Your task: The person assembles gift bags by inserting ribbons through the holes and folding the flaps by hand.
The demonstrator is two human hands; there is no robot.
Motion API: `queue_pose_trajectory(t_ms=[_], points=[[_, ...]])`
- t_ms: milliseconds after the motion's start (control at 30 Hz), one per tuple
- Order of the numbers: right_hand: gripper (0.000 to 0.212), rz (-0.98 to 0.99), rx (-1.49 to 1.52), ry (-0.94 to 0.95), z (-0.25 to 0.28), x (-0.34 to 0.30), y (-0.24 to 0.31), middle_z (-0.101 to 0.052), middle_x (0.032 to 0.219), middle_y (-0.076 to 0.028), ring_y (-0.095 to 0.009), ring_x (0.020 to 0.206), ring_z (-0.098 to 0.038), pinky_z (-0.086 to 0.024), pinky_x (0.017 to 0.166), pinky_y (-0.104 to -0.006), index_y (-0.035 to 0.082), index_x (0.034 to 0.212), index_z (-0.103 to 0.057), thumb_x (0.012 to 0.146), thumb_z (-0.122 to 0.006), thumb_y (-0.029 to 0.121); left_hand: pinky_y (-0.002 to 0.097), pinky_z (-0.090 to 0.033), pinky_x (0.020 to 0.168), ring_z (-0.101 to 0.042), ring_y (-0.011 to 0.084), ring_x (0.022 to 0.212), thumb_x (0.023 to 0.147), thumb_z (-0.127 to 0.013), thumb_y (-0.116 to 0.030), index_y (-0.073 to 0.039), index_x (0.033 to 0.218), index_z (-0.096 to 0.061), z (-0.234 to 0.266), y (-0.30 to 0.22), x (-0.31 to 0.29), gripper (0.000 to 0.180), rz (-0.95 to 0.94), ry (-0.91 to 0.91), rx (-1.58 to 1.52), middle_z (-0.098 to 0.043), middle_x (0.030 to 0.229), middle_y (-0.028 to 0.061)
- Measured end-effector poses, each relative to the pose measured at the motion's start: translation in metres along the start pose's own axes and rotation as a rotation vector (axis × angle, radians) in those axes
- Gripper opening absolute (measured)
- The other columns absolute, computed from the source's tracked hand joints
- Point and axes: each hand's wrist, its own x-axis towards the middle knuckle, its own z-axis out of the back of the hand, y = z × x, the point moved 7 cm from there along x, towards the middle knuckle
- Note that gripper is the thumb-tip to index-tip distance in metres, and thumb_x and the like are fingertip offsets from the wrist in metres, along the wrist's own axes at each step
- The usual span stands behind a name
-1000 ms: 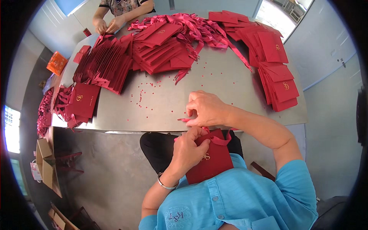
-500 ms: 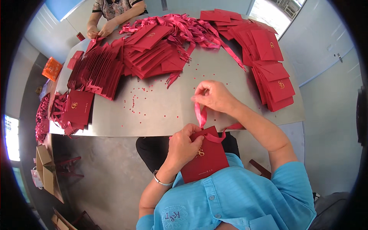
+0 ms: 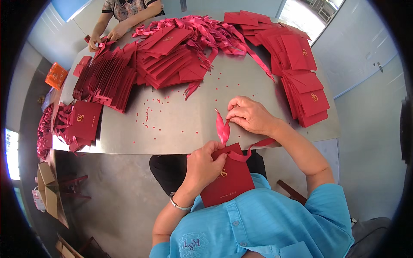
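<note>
My left hand point(image 3: 204, 167) is closed on the top edge of a small red paper bag point(image 3: 229, 185) with gold print, thumb on its front. The bag leans against my front, below the table's near edge. A pink ribbon point(image 3: 222, 129) rises in a narrow loop from the bag's top, and another length trails right across the bag's corner. Above the bag, my right hand point(image 3: 254, 117) pinches the side of the upright ribbon between thumb and fingertips. The ribbon's pointed tip stands free of the fingers.
Stacks of red bags point(image 3: 165, 64) line the metal table's point(image 3: 172, 142) left and far sides, with another stack point(image 3: 307, 96) at right. Loose pink ribbons point(image 3: 202, 34) heap at the back. Small red paper dots lie scattered. Across the table, a co-worker's hands point(image 3: 105, 36) handle a red piece.
My right hand has moved slightly right and down, from the ribbon's top to its side, leaving the tip free. My left hand keeps its hold. The co-worker's hands have shifted left.
</note>
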Motion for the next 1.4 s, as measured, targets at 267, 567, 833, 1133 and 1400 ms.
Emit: queue_pose_trajectory(t_ms=[267,567,833,1133,1400], points=[[0.006,0.115,-0.164,-0.053,0.0,0.013,0.013,-0.058,0.093,-0.003,-0.023,0.084,-0.062,-0.053,0.068,-0.0353,0.008,0.089,-0.063,0.084,-0.064,0.012,0.0289,-0.052,0.068,-0.07,0.0188,0.076,0.08,-0.067,-0.012,-0.002,0.095,-0.067,0.0,-0.002,-0.001,0.018,-0.008,-0.039,0.051,-0.072,0.086,0.0096],[0.008,0.232,-0.207,-0.048,-0.009,0.022,0.014,-0.058,0.09,-0.005,-0.024,0.081,-0.062,-0.054,0.067,-0.0345,0.007,0.09,-0.064,0.083,-0.059,0.007,0.029,-0.052,0.067,-0.07,0.0196,0.075,0.08,-0.067,-0.012,-0.003,0.096,-0.067,0.0,0.0,-0.001,0.018,-0.026,-0.05,0.067,-0.072,0.085,0.0096],[0.012,0.105,-0.054,-0.053,-0.001,0.021,0.006,-0.063,0.095,-0.007,-0.026,0.081,-0.063,-0.053,0.071,-0.0345,0.007,0.095,-0.068,0.086,-0.061,0.01,0.0291,-0.052,0.067,-0.07,0.019,0.075,0.08,-0.067,-0.012,-0.004,0.096,-0.067,0.0,0.0,0.0,0.018,-0.03,-0.048,0.072,-0.072,0.084,0.0087],[0.017,-0.152,-0.028,-0.191,0.047,-0.031,0.005,-0.065,0.09,-0.009,-0.017,0.071,-0.063,-0.05,0.063,-0.0259,0.002,0.103,-0.067,0.086,-0.064,0.003,0.0277,-0.051,0.065,-0.068,0.0152,0.07,0.081,-0.067,-0.01,-0.002,0.096,-0.067,0.001,-0.003,0.001,0.017,-0.025,-0.046,0.018,-0.072,0.082,0.0087],[0.023,-1.038,1.009,0.064,-0.015,-0.122,0.044,-0.059,0.072,0.002,-0.004,0.054,-0.044,-0.031,0.044,-0.0198,0.004,0.1,-0.066,0.096,-0.055,0.023,0.0231,-0.049,0.068,-0.063,0.0072,0.076,0.085,-0.059,-0.001,0.003,0.1,-0.065,0.003,0.007,0.004,0.017,-0.035,-0.008,-0.112,-0.071,0.084,0.0074]])
